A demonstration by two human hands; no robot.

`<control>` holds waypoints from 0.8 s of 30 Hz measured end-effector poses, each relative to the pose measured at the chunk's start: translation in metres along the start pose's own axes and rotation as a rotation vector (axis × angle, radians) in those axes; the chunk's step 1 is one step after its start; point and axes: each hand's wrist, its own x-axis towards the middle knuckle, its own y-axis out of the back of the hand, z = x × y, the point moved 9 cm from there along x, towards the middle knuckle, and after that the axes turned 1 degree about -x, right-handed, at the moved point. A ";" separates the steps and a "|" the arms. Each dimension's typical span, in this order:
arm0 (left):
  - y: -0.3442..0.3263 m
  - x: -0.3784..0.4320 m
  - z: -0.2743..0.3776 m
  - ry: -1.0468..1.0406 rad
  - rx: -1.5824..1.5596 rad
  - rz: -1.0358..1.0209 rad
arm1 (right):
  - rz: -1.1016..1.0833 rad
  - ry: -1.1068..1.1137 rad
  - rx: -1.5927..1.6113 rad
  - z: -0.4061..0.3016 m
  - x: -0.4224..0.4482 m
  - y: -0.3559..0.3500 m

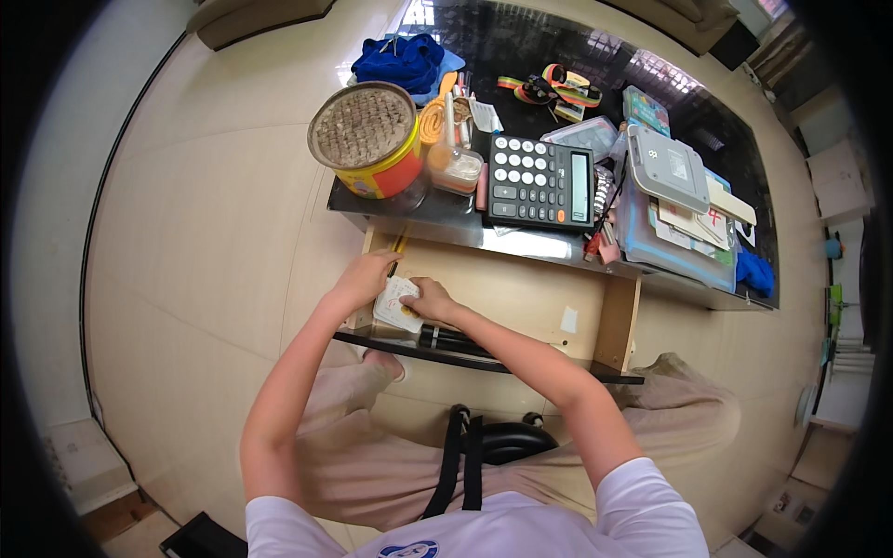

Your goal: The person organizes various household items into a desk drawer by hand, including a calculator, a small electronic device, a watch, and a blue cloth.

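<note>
An open wooden drawer [516, 286] lies before me, pulled out from under a glossy black table. At its left end my left hand [366, 279] has its fingertips around thin yellow-and-black sticks, apparently pencils [400, 242]. Beside it my right hand [430, 301] grips a small stack of white printed cards [392, 307] in the front left corner, its thumb on top. Just right of the cards, black cylindrical objects [453, 340] lie along the drawer front, partly behind my right forearm. A white paper scrap [569, 320] rests on the drawer bottom.
On the tabletop [474, 42] stand a yellow-and-red tub [377, 183], a clear plastic container [457, 169] and a large black calculator [539, 183]. A grey device [668, 167] sits on papers and a plastic folder [680, 254] at right. Blue cloth [398, 63] lies at far left.
</note>
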 end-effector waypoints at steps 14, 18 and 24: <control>-0.058 -0.042 0.051 0.649 -1.215 -0.007 | 0.111 0.098 0.796 -0.046 -0.132 0.109; -0.053 -0.036 0.079 0.558 -1.423 0.081 | 0.226 0.278 0.709 -0.066 -0.146 0.123; 0.010 0.006 0.090 0.244 -1.288 0.519 | 0.582 0.663 0.080 -0.123 -0.146 0.157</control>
